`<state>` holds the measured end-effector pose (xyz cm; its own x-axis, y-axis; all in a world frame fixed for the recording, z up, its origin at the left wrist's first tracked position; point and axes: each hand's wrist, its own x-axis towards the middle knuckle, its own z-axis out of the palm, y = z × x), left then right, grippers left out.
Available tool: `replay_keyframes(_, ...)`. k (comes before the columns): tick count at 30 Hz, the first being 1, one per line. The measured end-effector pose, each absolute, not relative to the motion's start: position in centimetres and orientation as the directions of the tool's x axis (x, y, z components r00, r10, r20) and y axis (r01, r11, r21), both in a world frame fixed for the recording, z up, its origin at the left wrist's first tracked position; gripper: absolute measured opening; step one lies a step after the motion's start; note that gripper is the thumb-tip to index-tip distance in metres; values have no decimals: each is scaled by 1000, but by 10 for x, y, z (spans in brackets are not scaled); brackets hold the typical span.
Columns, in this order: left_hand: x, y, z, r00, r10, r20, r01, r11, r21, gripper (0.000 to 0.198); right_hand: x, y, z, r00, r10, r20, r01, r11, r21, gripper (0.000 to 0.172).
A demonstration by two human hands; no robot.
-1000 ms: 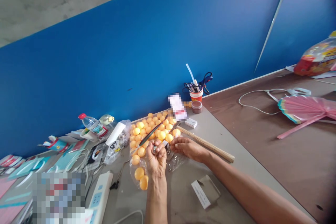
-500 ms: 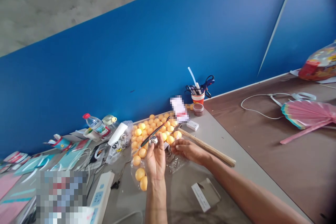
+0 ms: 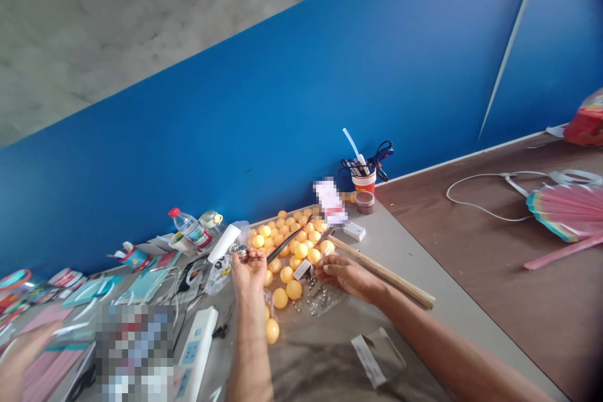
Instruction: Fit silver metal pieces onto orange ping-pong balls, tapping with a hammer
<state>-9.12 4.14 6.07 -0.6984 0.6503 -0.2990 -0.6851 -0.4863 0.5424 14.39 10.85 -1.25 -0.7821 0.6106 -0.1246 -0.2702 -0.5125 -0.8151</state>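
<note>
My left hand (image 3: 248,268) is raised over the grey table (image 3: 424,276), fingers pinched on a small shiny silver bell (image 3: 239,251) at its fingertips. My right hand (image 3: 343,275) rests low on a clear plastic bag of small silver bells (image 3: 320,301), fingers curled on it. Between and behind the hands lies a clear bag of several orange ping-pong balls (image 3: 287,245), with a dark stick (image 3: 288,240) across it. A long wooden stick (image 3: 386,273) runs to the right of my right hand.
A paper cup with scissors and pens (image 3: 365,176) and a small brown jar (image 3: 364,201) stand by the blue wall. A water bottle (image 3: 191,229), a white power strip (image 3: 195,352), cables and teal cards lie left. A pink fan (image 3: 565,213) lies right. Another person's hand (image 3: 19,358) shows bottom left.
My left hand has moved left and a little up with the silver bell. The view has panned right to left, and another person's hand has appeared at bottom left.
</note>
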Motion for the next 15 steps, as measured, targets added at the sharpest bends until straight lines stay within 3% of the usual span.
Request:
replay_keyframes(8,-136,60,90,-749,581,-317,-609,-416,676,22,144,108,-13,-786,611,-93,-261,-466,-846,26)
replay_keyframes(15,-51,54,84,-773,612,-169,-482,-391,784,15,143,110,-15,-793,601,-96,-247,-462,-852,26)
